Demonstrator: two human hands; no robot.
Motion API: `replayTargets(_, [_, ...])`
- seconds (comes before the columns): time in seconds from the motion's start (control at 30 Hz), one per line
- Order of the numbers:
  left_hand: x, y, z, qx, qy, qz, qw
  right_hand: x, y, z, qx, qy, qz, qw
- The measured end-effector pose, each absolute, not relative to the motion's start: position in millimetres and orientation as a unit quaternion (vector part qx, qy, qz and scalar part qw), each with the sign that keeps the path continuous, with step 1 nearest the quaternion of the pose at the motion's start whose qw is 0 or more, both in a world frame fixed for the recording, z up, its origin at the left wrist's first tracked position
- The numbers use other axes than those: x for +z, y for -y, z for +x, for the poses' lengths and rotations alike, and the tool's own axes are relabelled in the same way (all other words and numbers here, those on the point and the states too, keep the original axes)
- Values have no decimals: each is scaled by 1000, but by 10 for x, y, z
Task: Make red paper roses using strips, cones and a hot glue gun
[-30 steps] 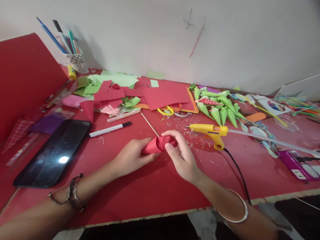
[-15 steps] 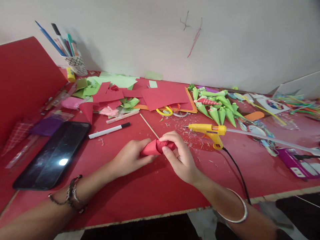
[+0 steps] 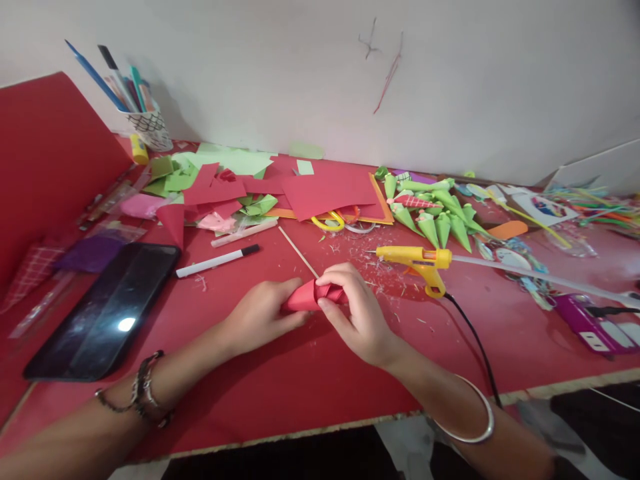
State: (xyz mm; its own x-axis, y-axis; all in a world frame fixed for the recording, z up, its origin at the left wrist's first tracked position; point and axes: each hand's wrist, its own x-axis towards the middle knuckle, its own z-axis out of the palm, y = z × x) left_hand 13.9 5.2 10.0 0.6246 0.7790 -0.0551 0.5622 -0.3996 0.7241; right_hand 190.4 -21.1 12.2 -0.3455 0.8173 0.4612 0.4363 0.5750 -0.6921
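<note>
One red table [image 3: 300, 380]; pale wall [image 3: 260, 67]

So on the left forearm [image 3: 187, 363] there's a dark, knotted-looking cord bracelet [image 3: 136, 390], kinda chunky, with a loose loop hanging off it. Right next to that sits a thin silvery chain-like bracelet [image 3: 149, 387], links too blurry to make out tbh. The right forearm [image 3: 425, 387] gets a plain, smooth, shiny silver-coloured round bangle [image 3: 487, 433], pretty roomy. Further up that arm, a bit of black sleeve [image 3: 570, 468] pokes into the corner.
</note>
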Motion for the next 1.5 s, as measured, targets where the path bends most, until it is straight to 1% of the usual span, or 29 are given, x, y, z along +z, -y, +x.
replayTargets(0.2, [110, -50, 142, 146, -398, 828, 368, 93, 206, 1936, 184, 819, -375, 393])
replayTargets(0.5, [121, -43, 139, 131, -394, 833, 367, 116, 207, 1945, 200, 833, -371, 358])
replayTargets(0.6, [126, -43, 141, 131, -401, 827, 371, 121, 207, 1944, 219, 822, -366, 377])
replayTargets(0.67, [126, -47, 142, 141, -404, 815, 391, 119, 206, 1946, 243, 795, -372, 414])
replayTargets(0.77, [120, -58, 138, 174, -388, 782, 455, 114, 204, 1946, 287, 739, -396, 463])
replayTargets(0.87, [115, -61, 131, 189, -365, 750, 518, 125, 197, 1938, 311, 716, -410, 472])
replayTargets(1.1, [131, -32, 121, 114, -321, 709, 617, 149, 182, 1934, 295, 721, -387, 494])
replayTargets(1.27, [138, -52, 123, 132, -320, 742, 575, 142, 181, 1959, 309, 719, -385, 490])
replayTargets(1.5, [126, -58, 124, 130, -303, 746, 578, 147, 188, 1966, 341, 701, -385, 494])
